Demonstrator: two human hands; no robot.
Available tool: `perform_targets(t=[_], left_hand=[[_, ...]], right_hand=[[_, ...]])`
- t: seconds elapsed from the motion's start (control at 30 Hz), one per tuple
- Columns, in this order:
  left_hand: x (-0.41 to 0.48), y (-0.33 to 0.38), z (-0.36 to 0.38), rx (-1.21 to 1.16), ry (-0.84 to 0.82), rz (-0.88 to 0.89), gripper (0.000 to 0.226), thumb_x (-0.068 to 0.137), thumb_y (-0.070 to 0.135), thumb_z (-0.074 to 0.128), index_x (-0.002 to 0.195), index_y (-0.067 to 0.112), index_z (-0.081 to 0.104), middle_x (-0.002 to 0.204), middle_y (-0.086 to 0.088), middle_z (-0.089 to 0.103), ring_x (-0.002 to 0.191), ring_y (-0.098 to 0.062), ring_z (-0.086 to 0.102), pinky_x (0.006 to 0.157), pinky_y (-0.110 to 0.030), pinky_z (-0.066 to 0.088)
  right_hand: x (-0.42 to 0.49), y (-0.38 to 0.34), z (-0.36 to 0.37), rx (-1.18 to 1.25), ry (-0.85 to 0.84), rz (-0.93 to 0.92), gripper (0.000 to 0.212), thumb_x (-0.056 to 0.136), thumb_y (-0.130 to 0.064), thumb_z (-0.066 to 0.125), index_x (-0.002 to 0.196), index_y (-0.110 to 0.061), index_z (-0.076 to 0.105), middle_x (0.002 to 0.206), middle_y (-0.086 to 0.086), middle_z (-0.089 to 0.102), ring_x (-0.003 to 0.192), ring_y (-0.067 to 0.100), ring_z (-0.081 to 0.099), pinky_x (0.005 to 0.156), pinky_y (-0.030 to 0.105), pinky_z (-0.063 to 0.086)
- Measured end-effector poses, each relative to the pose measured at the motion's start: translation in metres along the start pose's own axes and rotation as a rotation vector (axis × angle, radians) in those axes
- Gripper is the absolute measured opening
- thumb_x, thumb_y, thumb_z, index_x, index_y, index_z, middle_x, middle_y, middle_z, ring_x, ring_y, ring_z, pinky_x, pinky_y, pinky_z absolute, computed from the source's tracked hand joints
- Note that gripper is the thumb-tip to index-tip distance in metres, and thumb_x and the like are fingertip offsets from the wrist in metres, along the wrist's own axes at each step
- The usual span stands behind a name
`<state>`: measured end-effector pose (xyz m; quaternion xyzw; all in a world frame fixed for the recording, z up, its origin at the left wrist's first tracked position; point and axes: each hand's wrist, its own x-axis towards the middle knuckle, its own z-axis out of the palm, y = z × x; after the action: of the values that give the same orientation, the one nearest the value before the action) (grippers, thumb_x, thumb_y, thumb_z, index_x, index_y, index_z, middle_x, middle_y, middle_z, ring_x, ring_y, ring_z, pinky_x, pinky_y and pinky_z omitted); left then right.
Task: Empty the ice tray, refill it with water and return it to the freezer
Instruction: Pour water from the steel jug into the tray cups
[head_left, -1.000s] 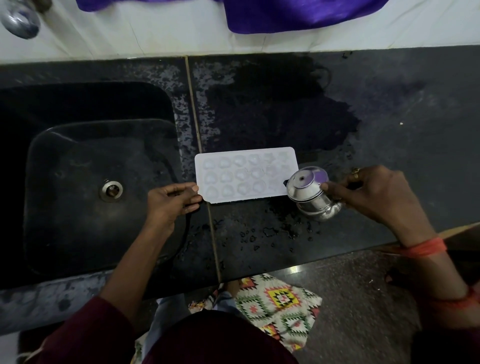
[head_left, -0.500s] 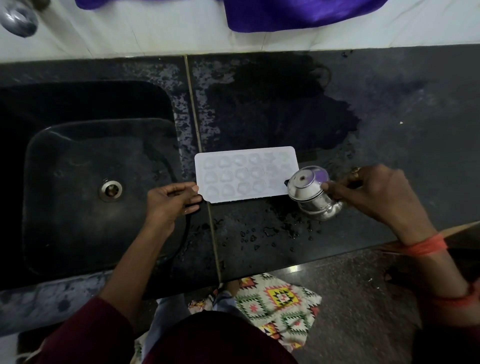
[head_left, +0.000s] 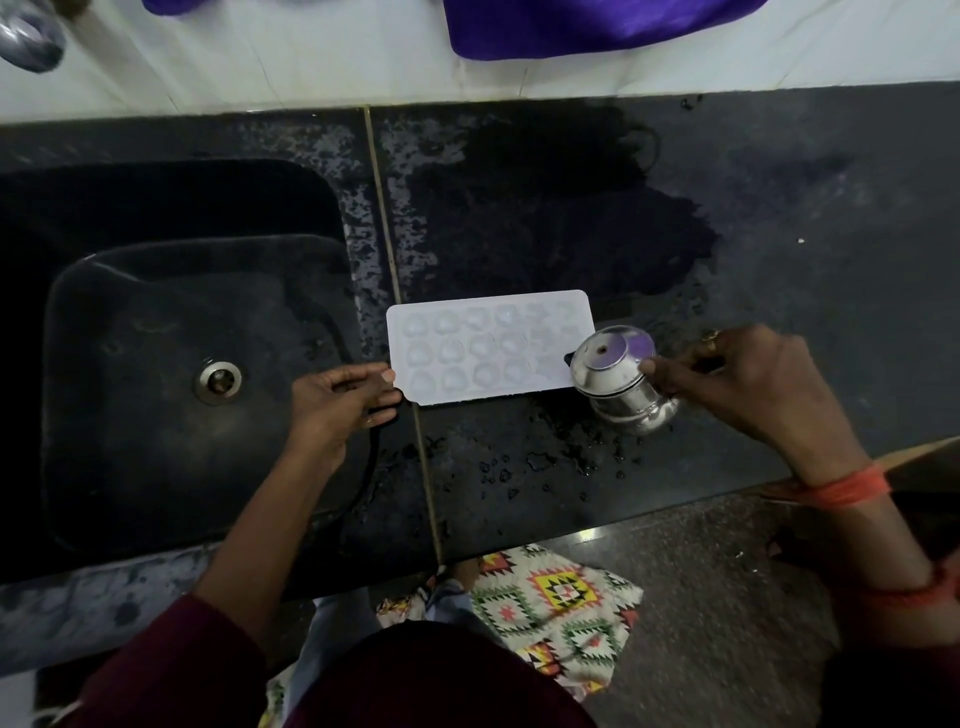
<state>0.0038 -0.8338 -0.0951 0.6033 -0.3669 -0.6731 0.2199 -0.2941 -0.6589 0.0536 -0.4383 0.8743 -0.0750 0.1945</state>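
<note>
A white ice tray (head_left: 483, 347) with several round cells lies flat on the dark wet counter (head_left: 779, 218), just right of the sink. My left hand (head_left: 340, 402) pinches the tray's near left corner between thumb and fingers. My right hand (head_left: 748, 379) grips a small steel pot (head_left: 618, 379), tilted with its mouth over the tray's right end. I cannot tell whether water is running out of the pot.
A black sink (head_left: 171, 364) with a steel drain (head_left: 218, 382) sits to the left. Water drops (head_left: 524, 462) dot the counter near its front edge. A purple cloth (head_left: 587, 26) hangs on the white wall behind. A tap (head_left: 28, 39) shows at the top left.
</note>
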Motion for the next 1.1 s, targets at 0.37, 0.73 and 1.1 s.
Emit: perform_targets(t=[0.37, 0.73, 1.1], left_hand=[[0.0, 0.001, 0.0, 0.006, -0.004, -0.005, 0.005, 0.087, 0.007, 0.078, 0.09, 0.008, 0.075, 0.073, -0.005, 0.077, 0.065, -0.012, 0.076, 0.056, -0.023, 0.06], [0.0, 0.002, 0.0, 0.006, -0.007, -0.013, 0.006, 0.086, 0.007, 0.078, 0.091, 0.008, 0.074, 0.072, -0.005, 0.077, 0.065, -0.012, 0.076, 0.057, -0.022, 0.06], [0.002, 0.001, -0.002, -0.001, -0.016, -0.011, 0.008, 0.086, 0.006, 0.078, 0.093, 0.007, 0.074, 0.071, -0.005, 0.077, 0.066, -0.013, 0.076, 0.057, -0.022, 0.06]], right_hand=[[0.015, -0.013, 0.001, 0.048, 0.09, -0.011, 0.031, 0.085, -0.054, 0.07, 0.072, -0.027, 0.077, 0.062, -0.007, 0.067, 0.062, 0.008, 0.063, 0.059, 0.025, 0.039], [0.027, -0.021, 0.006, -0.048, 0.108, -0.033, 0.043, 0.078, -0.065, 0.063, 0.076, -0.025, 0.078, 0.07, 0.005, 0.072, 0.07, 0.025, 0.068, 0.065, 0.031, 0.049], [0.028, -0.022, 0.001, -0.086, 0.103, -0.061, 0.04, 0.081, -0.062, 0.066, 0.076, -0.025, 0.077, 0.066, 0.002, 0.069, 0.067, 0.024, 0.066, 0.061, 0.026, 0.036]])
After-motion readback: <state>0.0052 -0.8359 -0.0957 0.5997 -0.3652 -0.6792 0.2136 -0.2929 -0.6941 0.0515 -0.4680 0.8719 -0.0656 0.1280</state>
